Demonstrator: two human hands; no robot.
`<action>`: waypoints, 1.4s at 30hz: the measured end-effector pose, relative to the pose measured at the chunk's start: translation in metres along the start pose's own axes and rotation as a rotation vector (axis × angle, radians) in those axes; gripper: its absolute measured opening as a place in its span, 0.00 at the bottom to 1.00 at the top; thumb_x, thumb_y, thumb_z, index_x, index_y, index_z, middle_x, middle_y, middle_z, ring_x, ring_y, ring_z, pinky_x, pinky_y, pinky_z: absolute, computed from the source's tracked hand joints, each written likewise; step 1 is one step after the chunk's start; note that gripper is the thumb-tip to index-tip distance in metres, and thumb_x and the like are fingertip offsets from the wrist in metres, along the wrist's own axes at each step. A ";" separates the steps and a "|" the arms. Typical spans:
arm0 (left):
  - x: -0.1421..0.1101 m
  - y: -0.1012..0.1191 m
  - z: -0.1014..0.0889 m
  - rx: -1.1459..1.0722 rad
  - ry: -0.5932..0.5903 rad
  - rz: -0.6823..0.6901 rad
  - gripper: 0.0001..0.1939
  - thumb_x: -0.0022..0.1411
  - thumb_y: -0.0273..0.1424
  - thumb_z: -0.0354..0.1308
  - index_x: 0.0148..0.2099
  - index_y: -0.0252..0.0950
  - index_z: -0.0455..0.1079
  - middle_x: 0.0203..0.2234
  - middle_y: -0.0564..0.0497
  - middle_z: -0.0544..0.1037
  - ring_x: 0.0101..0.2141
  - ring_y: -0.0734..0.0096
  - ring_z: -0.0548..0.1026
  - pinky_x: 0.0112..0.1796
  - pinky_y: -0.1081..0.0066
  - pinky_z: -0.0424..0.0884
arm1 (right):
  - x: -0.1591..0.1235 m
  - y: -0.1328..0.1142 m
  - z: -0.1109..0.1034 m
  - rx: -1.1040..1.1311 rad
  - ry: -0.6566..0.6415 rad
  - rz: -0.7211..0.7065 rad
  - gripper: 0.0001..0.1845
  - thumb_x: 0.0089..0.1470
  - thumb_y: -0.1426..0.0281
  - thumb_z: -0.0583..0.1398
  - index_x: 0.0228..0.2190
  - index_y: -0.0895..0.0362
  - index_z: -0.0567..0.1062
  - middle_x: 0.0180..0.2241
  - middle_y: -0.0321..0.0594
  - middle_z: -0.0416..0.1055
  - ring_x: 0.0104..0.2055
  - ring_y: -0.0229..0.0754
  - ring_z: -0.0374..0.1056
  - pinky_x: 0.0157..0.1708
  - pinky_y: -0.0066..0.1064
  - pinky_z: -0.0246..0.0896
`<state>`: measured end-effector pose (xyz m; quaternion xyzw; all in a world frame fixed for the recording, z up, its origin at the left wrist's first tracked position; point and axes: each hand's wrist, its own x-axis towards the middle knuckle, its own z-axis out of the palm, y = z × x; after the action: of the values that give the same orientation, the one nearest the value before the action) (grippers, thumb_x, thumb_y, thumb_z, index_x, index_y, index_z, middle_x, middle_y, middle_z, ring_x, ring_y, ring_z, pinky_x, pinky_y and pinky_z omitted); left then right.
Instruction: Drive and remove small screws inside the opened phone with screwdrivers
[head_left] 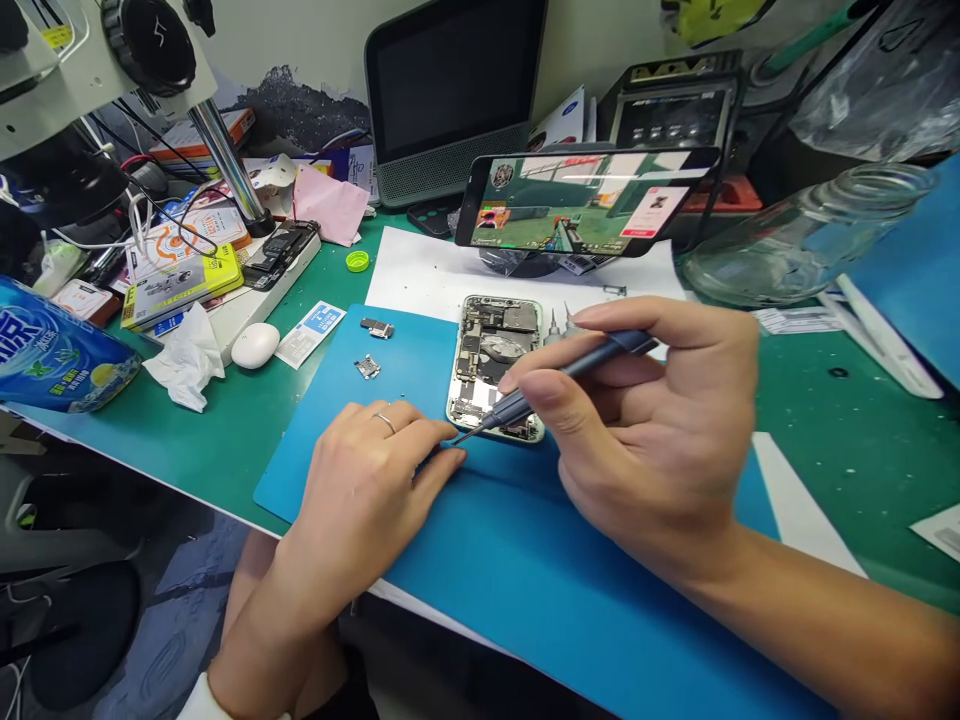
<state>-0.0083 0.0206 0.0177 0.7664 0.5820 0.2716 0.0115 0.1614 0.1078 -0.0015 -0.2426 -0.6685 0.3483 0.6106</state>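
Lying on green table (847,430): blue mat (487,540); dark screen (450,80) standing behind. Right hand (660,440) clamped on screwdriver (511,408); left hand (367,485), hold unclear.

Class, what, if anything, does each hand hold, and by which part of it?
Right hand: a screwdriver, by its handle. Left hand: cannot be told; its fingertips are by the screwdriver's tip.

The right hand (652,440) holds a screwdriver (514,407) in its fingers (645,322), tip (465,437) just beside those of the left hand (375,490); beyond them lies an opened phone (471,345)
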 end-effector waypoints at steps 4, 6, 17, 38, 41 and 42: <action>0.000 0.000 -0.001 -0.032 0.007 0.013 0.06 0.75 0.28 0.63 0.41 0.37 0.78 0.33 0.54 0.82 0.33 0.67 0.77 0.35 0.64 0.63 | 0.000 0.004 0.001 0.006 -0.005 -0.062 0.18 0.60 0.72 0.69 0.48 0.46 0.72 0.33 0.31 0.75 0.30 0.37 0.77 0.26 0.26 0.76; 0.000 0.000 -0.001 -0.039 0.014 0.008 0.06 0.74 0.27 0.64 0.41 0.36 0.78 0.32 0.54 0.82 0.33 0.67 0.77 0.35 0.63 0.62 | 0.001 0.004 0.001 0.013 -0.001 -0.060 0.18 0.60 0.73 0.69 0.48 0.45 0.73 0.33 0.31 0.74 0.30 0.38 0.78 0.26 0.27 0.76; -0.002 0.000 0.001 -0.052 0.032 0.007 0.08 0.75 0.29 0.63 0.39 0.36 0.77 0.31 0.53 0.80 0.32 0.66 0.75 0.37 0.64 0.63 | 0.002 0.001 0.001 0.035 -0.004 -0.027 0.17 0.59 0.71 0.70 0.47 0.47 0.73 0.32 0.32 0.74 0.29 0.40 0.78 0.22 0.29 0.76; -0.003 -0.003 0.001 -0.055 0.014 -0.021 0.06 0.75 0.32 0.62 0.47 0.35 0.78 0.36 0.51 0.81 0.35 0.62 0.77 0.38 0.63 0.65 | 0.000 0.001 0.000 0.024 -0.065 -0.078 0.28 0.57 0.80 0.67 0.55 0.46 0.72 0.35 0.34 0.76 0.33 0.38 0.78 0.29 0.27 0.79; -0.004 -0.003 0.001 -0.052 0.003 -0.034 0.05 0.75 0.30 0.62 0.45 0.36 0.78 0.35 0.51 0.81 0.34 0.62 0.77 0.37 0.63 0.64 | 0.000 0.000 0.000 -0.001 -0.062 -0.074 0.27 0.57 0.79 0.67 0.54 0.46 0.72 0.35 0.34 0.76 0.32 0.40 0.78 0.27 0.30 0.79; -0.004 -0.003 0.001 -0.054 -0.004 -0.036 0.05 0.75 0.30 0.62 0.44 0.36 0.78 0.34 0.52 0.80 0.34 0.62 0.77 0.37 0.63 0.64 | 0.000 -0.001 0.000 -0.007 -0.066 -0.066 0.27 0.57 0.79 0.67 0.54 0.46 0.72 0.35 0.34 0.76 0.32 0.41 0.78 0.27 0.30 0.79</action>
<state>-0.0110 0.0184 0.0144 0.7559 0.5880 0.2855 0.0381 0.1616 0.1076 -0.0009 -0.2109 -0.6971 0.3333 0.5988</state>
